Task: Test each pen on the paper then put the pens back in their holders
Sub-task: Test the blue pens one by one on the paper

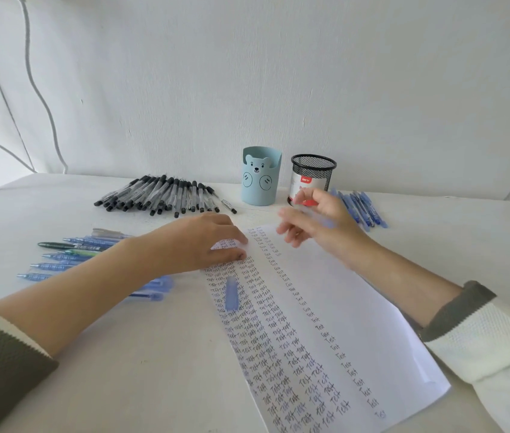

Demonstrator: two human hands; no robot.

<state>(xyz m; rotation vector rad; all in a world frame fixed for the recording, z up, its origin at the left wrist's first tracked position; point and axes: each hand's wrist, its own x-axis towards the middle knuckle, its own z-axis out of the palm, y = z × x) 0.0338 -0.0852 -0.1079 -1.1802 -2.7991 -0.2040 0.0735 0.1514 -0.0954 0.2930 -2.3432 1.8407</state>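
A white paper point(325, 295) covered in columns of handwritten "Test" lies in front of me. My left hand point(213, 242) rests on its top left corner, fingers flat on the sheet. My right hand point(316, 220) hovers over the paper's top edge, blurred by motion, fingers curled around what looks like a blue pen point(328, 223), seen only as a faint smear. A blue pen cap point(231, 292) lies on the paper. At the back stand a light blue bear holder point(260, 176) and a black mesh holder point(311, 176).
Several black pens point(166, 195) lie in a row at the back left. Blue and green pens point(69, 254) lie left of my left arm, and more blue pens point(363, 207) right of the mesh holder. A white wall stands close behind the table.
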